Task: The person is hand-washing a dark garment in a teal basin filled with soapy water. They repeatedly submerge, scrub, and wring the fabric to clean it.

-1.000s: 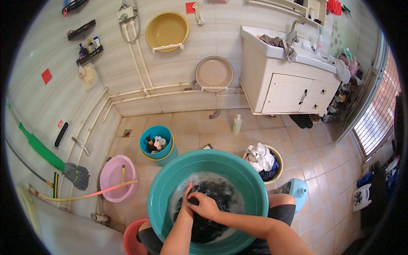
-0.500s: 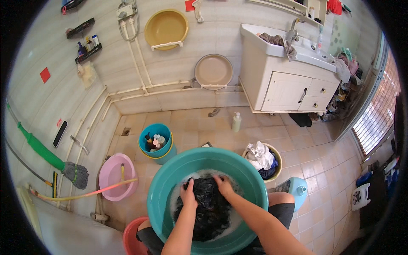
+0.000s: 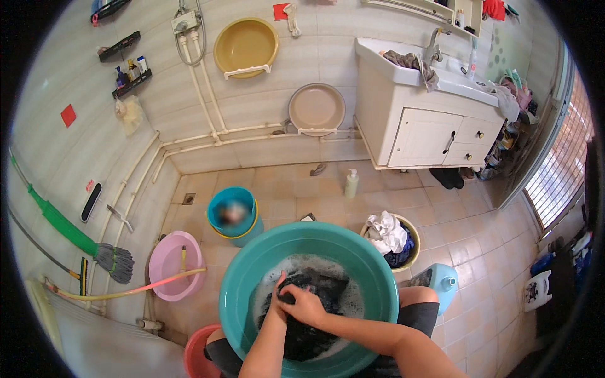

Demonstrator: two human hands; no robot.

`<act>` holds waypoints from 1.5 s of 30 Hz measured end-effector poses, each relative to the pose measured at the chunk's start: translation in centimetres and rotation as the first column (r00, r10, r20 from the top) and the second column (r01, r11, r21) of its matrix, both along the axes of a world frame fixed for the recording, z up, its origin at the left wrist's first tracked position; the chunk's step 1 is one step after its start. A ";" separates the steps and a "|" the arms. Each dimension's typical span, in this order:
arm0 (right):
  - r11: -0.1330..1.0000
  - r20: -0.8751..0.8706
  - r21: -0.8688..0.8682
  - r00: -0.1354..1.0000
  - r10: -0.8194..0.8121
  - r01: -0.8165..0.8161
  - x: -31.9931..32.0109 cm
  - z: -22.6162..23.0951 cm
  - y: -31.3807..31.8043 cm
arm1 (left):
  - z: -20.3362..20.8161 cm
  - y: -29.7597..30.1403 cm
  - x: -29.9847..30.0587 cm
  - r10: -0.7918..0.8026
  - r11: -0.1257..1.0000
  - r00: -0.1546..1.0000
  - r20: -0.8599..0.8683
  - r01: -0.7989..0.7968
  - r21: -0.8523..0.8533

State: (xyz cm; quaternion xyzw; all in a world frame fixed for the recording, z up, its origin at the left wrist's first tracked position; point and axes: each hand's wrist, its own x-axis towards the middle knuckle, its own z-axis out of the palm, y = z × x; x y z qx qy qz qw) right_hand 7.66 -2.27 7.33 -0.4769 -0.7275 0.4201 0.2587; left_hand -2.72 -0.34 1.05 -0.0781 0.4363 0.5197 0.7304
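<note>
Teal plastic all round, and here in the middle of the big tub [image 3: 372,283] sits the black cloth [image 3: 324,286], soaked, bunched and ringed by white suds [image 3: 353,305]. Both hands are in there together, left of centre! The right hand [image 3: 305,307] reaches across, its fingers curled tight over a dark wad of that cloth, pressing it against the left hand [image 3: 276,302]. The left is seen edge-on, one pale tip poking upward, and whether its fingers grip or merely brace, I cannot tell. The tub stands between the person's knees. Off to its right, white laundry [image 3: 386,233] tops a cream basket [image 3: 414,257], dark blue fabric tucked beneath, with a light-blue jug [image 3: 445,286] nearby. Up and left, a blue bucket [image 3: 251,236] waits on the tiles, its contents a blur; beside it, a pink basin [image 3: 165,255] with a hose [image 3: 176,276] slung right across. A red basin [image 3: 196,353] peeks out at lower left, and a pale pump bottle [image 3: 351,184] stands on the floor beyond the tub.
</note>
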 end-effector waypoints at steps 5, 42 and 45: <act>0.962 0.064 0.267 0.997 0.041 -0.057 -0.2 0.0 0.2 | -0.7 0.2 1.0 0.127 0.989 0.986 -0.105 -0.119 0.085; 0.942 0.050 -0.027 0.941 -0.333 0.335 2.3 -3.9 6.3 | 3.5 0.7 3.5 0.042 0.998 0.883 -0.467 -0.061 -0.026; 0.788 -0.045 -0.380 0.841 -0.539 0.485 4.8 -6.6 7.8 | 0.8 1.3 2.0 0.147 0.987 0.854 -0.498 -0.095 0.130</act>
